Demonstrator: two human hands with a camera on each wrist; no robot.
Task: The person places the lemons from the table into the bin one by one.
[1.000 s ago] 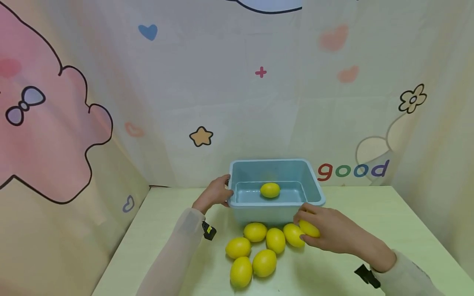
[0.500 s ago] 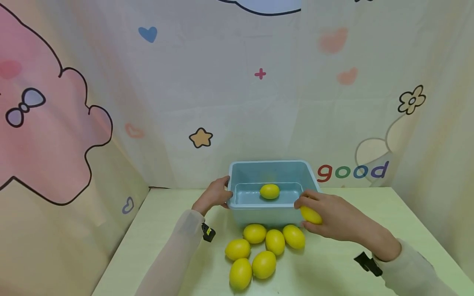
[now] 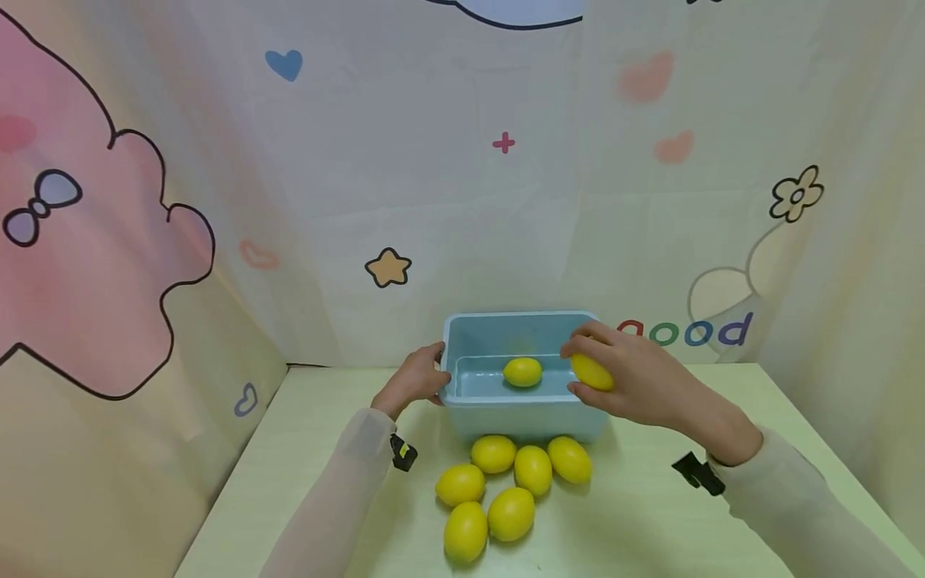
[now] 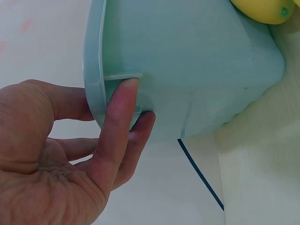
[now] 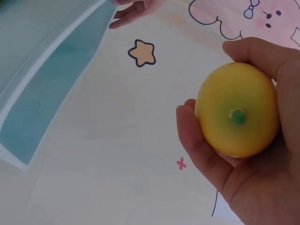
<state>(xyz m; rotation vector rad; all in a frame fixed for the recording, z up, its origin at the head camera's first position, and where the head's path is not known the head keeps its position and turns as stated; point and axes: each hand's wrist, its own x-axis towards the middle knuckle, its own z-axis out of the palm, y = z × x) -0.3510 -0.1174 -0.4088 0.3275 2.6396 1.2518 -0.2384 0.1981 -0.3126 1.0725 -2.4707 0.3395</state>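
Observation:
A light blue plastic basin [image 3: 527, 417] stands at the back of the table, with one lemon [image 3: 523, 372] lying on its floor. My left hand [image 3: 413, 379] grips the basin's left rim; in the left wrist view the fingers [image 4: 123, 110] curl under the rim from outside. My right hand [image 3: 636, 377] holds another lemon [image 3: 591, 372] above the basin's right front part. The right wrist view shows this yellow lemon [image 5: 238, 110] between thumb and fingers, its green stem end facing the camera.
Several lemons [image 3: 511, 514] lie grouped on the pale table [image 3: 621, 514] in front of the basin. Behind the basin hangs a patterned cloth [image 3: 433, 177]. A black strap [image 3: 698, 474] sits at the right wrist.
My right hand has lifted its lemon from beside the front lemons up over the basin's right side. The left hand keeps its grip on the rim.

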